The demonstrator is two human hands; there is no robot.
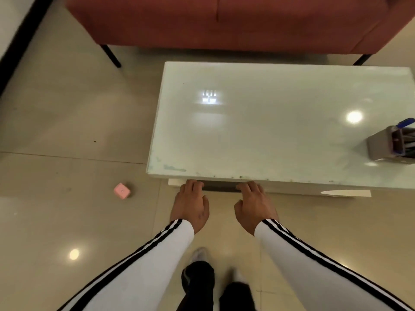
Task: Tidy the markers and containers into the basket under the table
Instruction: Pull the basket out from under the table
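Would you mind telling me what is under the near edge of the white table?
Both hands, left hand and right hand, reach under the table toward a dark object; the tabletop covers the rest, so I cannot identify it.

left hand (pixel 190 204), right hand (pixel 253 206): fingertips under table (pixel 269 131) edge | grey container (pixel 386 145) on table

We see a glossy glass-like tabletop (pixel 269 122), polished shiny floor tiles (pixel 67 122), a matt cloth sofa (pixel 224 21), smooth knit sleeves (pixel 143 268).
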